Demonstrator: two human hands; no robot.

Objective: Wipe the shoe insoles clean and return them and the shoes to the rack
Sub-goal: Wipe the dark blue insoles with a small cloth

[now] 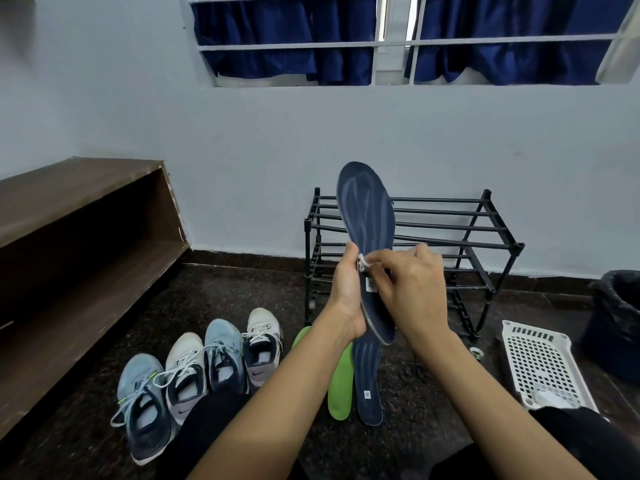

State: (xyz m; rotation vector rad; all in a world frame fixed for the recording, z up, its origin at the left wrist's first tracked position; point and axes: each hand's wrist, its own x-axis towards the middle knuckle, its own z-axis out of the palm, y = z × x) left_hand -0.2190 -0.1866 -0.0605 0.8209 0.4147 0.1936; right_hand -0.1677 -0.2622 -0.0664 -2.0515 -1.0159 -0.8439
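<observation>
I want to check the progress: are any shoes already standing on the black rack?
No, the black rack has bare bars, and the four shoes stand in a row on the floor to its left.

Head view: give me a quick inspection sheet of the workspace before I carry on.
Surface: dark speckled floor, scattered small debris.
Job's things: navy insole held upright; second navy insole and green insole on the floor; four shoes in a row, apparently without insoles; rack with no shoes on it.
Clutter: white basket, dark bin.
Hands: left hand grips the insole's edge; right hand presses a small white wipe on it.
Cables: nothing seen.
Surroundings: wooden bench left, wall, barred window with blue curtains.
</observation>
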